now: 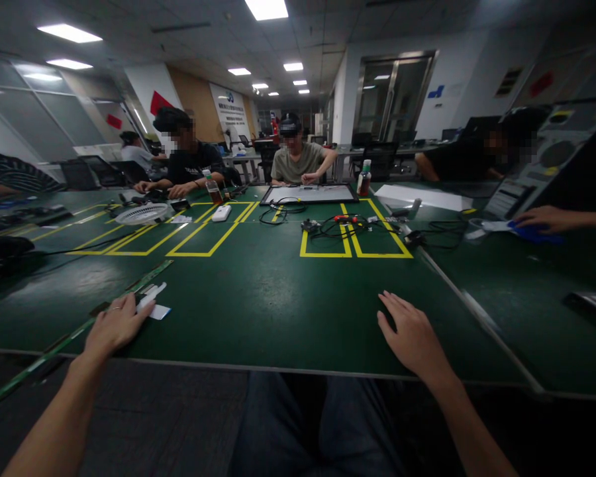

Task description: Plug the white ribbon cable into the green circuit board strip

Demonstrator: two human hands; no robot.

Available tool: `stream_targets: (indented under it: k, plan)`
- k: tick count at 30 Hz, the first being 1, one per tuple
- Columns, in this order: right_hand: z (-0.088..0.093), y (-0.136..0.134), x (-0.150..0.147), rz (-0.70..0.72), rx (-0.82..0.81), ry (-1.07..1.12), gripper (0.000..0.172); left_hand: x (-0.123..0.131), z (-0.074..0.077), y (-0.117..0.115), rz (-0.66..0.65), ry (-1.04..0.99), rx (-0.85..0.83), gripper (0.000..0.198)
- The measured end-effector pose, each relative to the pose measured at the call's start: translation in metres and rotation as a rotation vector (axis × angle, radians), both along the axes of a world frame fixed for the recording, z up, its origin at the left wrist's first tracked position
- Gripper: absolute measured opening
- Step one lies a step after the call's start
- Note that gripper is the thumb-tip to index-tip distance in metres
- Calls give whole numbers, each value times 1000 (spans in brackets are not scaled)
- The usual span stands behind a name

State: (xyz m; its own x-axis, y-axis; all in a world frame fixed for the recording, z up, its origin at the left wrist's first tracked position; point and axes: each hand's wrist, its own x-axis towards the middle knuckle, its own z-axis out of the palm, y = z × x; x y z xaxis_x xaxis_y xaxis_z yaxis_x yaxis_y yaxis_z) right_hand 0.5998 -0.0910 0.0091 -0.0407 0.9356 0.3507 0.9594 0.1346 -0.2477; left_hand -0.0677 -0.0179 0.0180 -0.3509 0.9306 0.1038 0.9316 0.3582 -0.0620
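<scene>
My left hand [118, 322] lies over a long narrow green strip [74, 336], which runs diagonally across the front left edge of the table. White flat pieces [159, 311] stick out beside its fingertips. Its fingers are bent over the strip, and what is under the palm is hidden. My right hand [408, 331] rests palm down on the green tabletop [273, 311] near the front edge, fingers stretched out, with nothing in it.
Cables [328, 228] and a red tool [346, 218] lie beyond the middle. A white round grille [142, 213], a white box [221, 212] and bottles [364, 179] stand farther back. Several people sit around the table; one person's hand [541, 218] touches a blue item at right.
</scene>
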Motion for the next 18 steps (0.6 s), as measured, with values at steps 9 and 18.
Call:
stream_targets:
  k: [9, 18]
  plan:
    - [2, 0, -1, 7, -2, 6, 52, 12, 5, -13, -71, -62, 133, 70]
    - [-2, 0, 1, 3, 15, 15, 49, 33, -7, -13, -164, -211, 111, 70]
